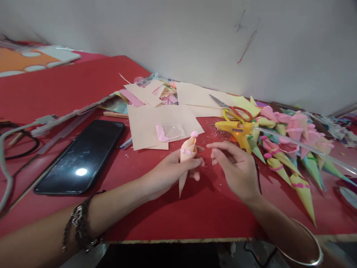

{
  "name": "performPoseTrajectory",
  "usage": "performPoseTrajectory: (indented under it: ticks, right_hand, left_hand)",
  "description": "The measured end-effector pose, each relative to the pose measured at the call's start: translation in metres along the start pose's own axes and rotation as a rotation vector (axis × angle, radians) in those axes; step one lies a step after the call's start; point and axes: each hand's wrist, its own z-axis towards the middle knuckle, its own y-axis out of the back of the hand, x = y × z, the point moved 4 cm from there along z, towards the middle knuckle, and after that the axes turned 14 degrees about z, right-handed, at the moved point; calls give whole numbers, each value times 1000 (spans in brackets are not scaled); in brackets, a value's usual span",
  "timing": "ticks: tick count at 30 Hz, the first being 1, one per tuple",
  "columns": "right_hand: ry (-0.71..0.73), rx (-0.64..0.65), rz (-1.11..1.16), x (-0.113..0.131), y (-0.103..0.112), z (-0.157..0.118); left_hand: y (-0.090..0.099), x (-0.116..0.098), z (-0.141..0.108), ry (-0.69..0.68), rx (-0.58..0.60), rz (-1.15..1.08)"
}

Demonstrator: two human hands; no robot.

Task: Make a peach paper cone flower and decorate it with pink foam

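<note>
My left hand (pixel 170 169) is wrapped round a pale cream paper cone (pixel 183 180), held upright with its point down. Its top is folded and carries a pink ball, and small pink dots sit on its front. Just to the right hovers my right hand (pixel 237 167), its index finger stretched out and the other fingers loosely bent. Nothing shows between its fingers, and it is apart from the cone. Behind the cone, a small clear bag (pixel 174 133) with pink material inside lies on a cream paper sheet (pixel 142 123).
A yellow glue gun (pixel 234 128) with a clear glue stick lies beyond my right hand, below scissors (pixel 237 112). Finished paper cones (pixel 304 191) are piled at the right. A black phone (pixel 83 156) lies at the left, near a white cable (pixel 4 163). Paper scraps (pixel 147 93) lie at the back.
</note>
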Motion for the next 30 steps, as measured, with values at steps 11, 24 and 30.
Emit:
performPoseTrajectory:
  ticks: [11,24,30]
  right_hand:
    - [6,1,40,1,-1,-1]
    - [137,53,41,6,-2,-3]
    - [110,13,41,4,-2,-3]
  left_hand:
    - [3,5,-2,33,-46,199]
    - [-1,3,-4,-24,46,413]
    - [-2,2,-3,-42,84,411]
